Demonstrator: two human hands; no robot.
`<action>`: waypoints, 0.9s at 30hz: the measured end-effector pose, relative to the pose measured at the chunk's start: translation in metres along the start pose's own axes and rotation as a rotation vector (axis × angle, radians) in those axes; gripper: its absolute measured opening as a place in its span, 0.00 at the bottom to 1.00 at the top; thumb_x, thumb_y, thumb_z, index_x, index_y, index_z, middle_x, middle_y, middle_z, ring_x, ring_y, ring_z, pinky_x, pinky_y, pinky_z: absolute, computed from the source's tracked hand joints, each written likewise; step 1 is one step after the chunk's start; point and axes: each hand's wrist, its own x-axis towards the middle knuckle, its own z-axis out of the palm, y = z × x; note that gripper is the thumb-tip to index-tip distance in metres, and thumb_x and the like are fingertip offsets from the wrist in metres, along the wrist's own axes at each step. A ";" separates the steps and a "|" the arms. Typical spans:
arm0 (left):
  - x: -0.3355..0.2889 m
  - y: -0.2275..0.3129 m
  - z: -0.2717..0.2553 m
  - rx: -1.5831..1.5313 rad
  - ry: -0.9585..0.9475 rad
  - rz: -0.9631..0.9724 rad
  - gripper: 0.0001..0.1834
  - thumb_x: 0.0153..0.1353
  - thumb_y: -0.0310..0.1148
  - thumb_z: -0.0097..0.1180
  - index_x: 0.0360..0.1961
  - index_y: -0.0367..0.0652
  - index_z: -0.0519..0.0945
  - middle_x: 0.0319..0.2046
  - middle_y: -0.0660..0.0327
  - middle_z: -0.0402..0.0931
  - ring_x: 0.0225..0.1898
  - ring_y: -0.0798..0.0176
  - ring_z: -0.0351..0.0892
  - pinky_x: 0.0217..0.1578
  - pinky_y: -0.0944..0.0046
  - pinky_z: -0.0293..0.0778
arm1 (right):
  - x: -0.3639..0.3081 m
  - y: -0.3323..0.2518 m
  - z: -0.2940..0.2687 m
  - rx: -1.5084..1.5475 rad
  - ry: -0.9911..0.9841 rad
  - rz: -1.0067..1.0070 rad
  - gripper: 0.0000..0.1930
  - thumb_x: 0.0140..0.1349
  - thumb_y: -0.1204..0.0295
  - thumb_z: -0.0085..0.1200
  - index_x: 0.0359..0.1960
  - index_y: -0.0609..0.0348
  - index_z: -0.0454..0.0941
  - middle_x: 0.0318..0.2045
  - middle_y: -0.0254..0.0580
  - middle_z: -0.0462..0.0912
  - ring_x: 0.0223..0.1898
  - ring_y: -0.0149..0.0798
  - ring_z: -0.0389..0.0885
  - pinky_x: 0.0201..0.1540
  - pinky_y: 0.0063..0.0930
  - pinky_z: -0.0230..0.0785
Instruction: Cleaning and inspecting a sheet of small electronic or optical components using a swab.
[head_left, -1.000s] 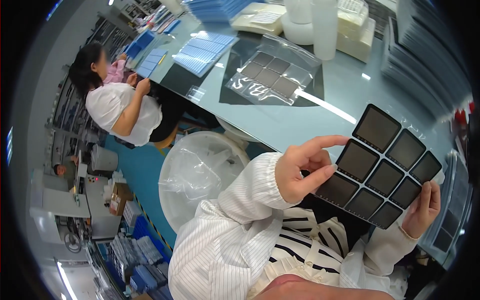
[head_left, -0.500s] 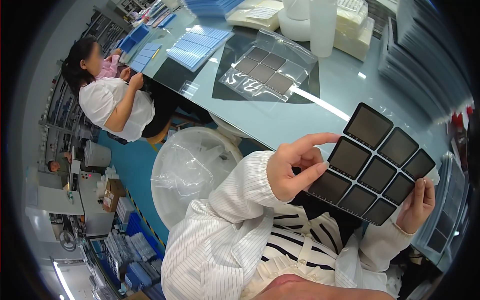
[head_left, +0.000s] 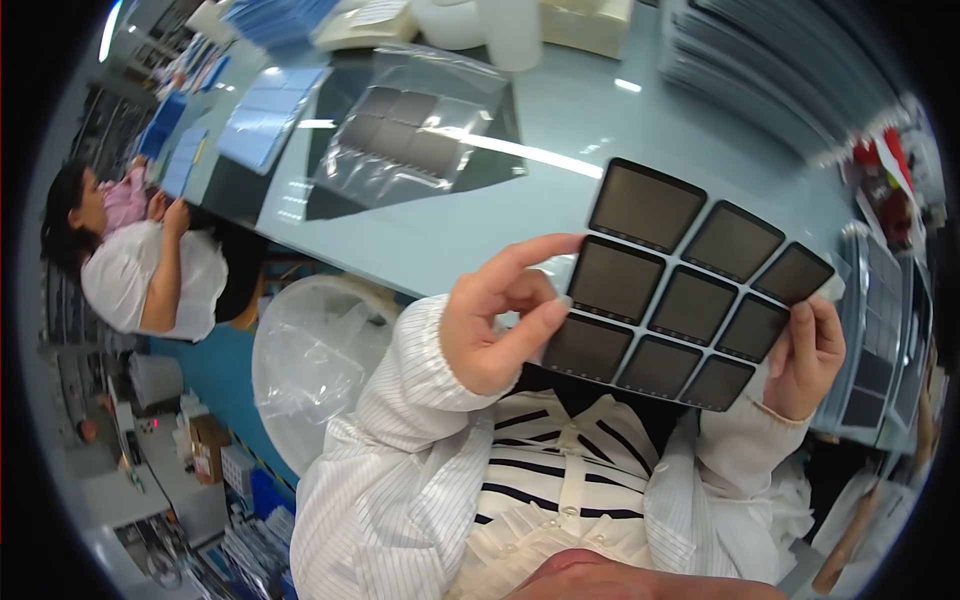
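Observation:
Held up in front of me is a thin sheet of dark square panels [head_left: 692, 304], set three by three with pale gaps between them. Its face is tilted toward me, over the table's near edge. My left hand [head_left: 497, 325] pinches the sheet's left edge between thumb and forefinger, the other fingers curled behind. At the opposite edge, my right hand [head_left: 808, 360] grips the lower right side; part of its fingers is hidden behind the sheet. Beyond, on the table, a clear plastic bag [head_left: 470, 95] lies over or around similar dark panels [head_left: 400, 130].
Stacked clear sheets [head_left: 760, 85] stand at the far right of the glass-topped table [head_left: 560, 110]. Blue sheets [head_left: 270, 115] lie at the left. A white bin [head_left: 285, 400] with plastic film stands beside me. A person in white [head_left: 150, 280] sits further left.
The view has swung to the right, so the table, bin and seated person appear further left. Both hands keep hold of the sheet, which sits at a slightly different tilt.

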 end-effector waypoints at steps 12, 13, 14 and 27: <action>0.015 -0.016 0.010 0.015 -0.018 0.059 0.25 0.58 0.21 0.47 0.58 0.27 0.63 0.18 0.67 0.71 0.17 0.77 0.68 0.26 0.77 0.65 | 0.001 -0.014 0.005 0.025 0.066 0.050 0.06 0.60 0.78 0.55 0.37 0.67 0.77 0.23 0.36 0.78 0.10 0.20 0.62 0.11 0.12 0.46; 0.015 -0.016 0.011 0.028 -0.011 0.067 0.25 0.58 0.21 0.48 0.58 0.27 0.63 0.18 0.67 0.71 0.17 0.77 0.68 0.26 0.77 0.65 | 0.001 -0.013 0.003 0.023 0.070 0.051 0.06 0.60 0.78 0.55 0.37 0.67 0.77 0.23 0.36 0.78 0.10 0.20 0.62 0.11 0.12 0.46; 0.015 -0.016 0.013 0.042 -0.003 0.075 0.25 0.58 0.21 0.48 0.59 0.27 0.63 0.18 0.67 0.72 0.17 0.77 0.68 0.26 0.77 0.65 | 0.001 -0.012 0.002 0.029 0.065 0.049 0.06 0.60 0.78 0.55 0.37 0.67 0.77 0.23 0.36 0.78 0.10 0.20 0.61 0.11 0.13 0.46; 0.008 -0.013 0.018 -0.050 0.031 0.114 0.26 0.60 0.23 0.45 0.60 0.27 0.60 0.23 0.63 0.72 0.21 0.75 0.69 0.25 0.77 0.64 | 0.005 -0.005 -0.002 0.065 -0.011 -0.014 0.07 0.62 0.77 0.52 0.41 0.64 0.77 0.26 0.37 0.80 0.09 0.19 0.60 0.11 0.12 0.45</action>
